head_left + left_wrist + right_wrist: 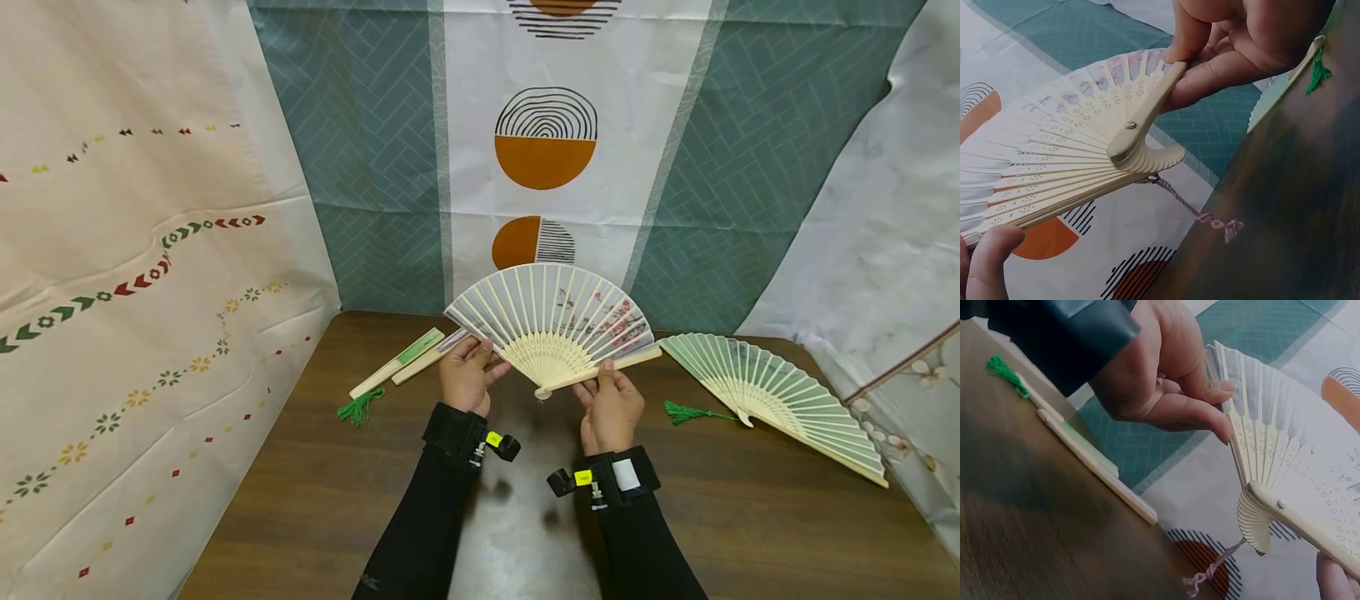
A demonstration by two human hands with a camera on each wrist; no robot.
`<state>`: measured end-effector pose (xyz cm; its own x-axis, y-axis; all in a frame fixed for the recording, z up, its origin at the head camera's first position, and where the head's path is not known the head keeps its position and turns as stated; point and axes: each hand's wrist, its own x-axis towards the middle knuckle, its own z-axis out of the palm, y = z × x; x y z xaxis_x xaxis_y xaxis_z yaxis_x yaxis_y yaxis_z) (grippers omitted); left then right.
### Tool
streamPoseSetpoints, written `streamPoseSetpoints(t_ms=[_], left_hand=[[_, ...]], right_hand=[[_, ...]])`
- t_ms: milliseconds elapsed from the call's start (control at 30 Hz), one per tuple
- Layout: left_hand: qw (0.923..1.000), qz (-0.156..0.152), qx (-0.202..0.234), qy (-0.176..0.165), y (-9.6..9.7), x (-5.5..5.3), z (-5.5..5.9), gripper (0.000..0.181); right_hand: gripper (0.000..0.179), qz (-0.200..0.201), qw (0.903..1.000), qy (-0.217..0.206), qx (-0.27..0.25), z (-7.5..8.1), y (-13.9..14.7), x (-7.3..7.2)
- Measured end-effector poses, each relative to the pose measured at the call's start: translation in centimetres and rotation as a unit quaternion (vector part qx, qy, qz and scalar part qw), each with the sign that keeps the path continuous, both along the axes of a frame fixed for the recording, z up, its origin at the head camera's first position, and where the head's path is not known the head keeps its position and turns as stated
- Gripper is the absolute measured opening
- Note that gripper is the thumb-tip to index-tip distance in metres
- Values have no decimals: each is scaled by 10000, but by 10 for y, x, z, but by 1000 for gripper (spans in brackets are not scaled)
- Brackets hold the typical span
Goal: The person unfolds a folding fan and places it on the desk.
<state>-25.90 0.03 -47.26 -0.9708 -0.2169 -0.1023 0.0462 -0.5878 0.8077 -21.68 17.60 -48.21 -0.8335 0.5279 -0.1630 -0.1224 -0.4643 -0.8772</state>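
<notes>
Above the wooden table [300, 517], we are seeing a spread blossom-print folding fan [558, 333]. We are judging it light, its thin leaf [525, 300] easily torn (the slim ribs [551, 354] probably snapping if twisted), so we are favouring the stiffer outer edges. The left hand [467, 379] is pinching the left edge, the right hand [611, 408] the right guard [641, 358], both grips narrow.

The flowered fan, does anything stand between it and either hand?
Nothing visible does: the left hand holds one side of the flowered fan, and the right hand holds the other.
</notes>
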Motion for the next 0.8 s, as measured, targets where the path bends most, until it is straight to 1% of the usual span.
streamPoseSetpoints(t_ms=[133,267,400,533,667,800], left_hand=[[9999,-29,150,18,1,0,0,16],[9994,7,338,-16,2,-2,-2,15],[9991,29,424,-28,3,-3,-3,14],[9984,7,564,-56,2,-3,-4,14],[9976,-7,690,-68,2,-3,-5,19],[9971,23,752,-61,2,-2,-4,22]], right_hand=[[31,-102,9998,121,-126,0,0,-1],[26,-197,9993,202,-233,0,1,-1],[26,-166,9993,222,-244,2,1,-1],[26,-175,9987,205,-425,3,2,-1],[26,-197,9980,167,-580,3,3,-1],[27,-239,9976,212,-611,3,2,-2]])
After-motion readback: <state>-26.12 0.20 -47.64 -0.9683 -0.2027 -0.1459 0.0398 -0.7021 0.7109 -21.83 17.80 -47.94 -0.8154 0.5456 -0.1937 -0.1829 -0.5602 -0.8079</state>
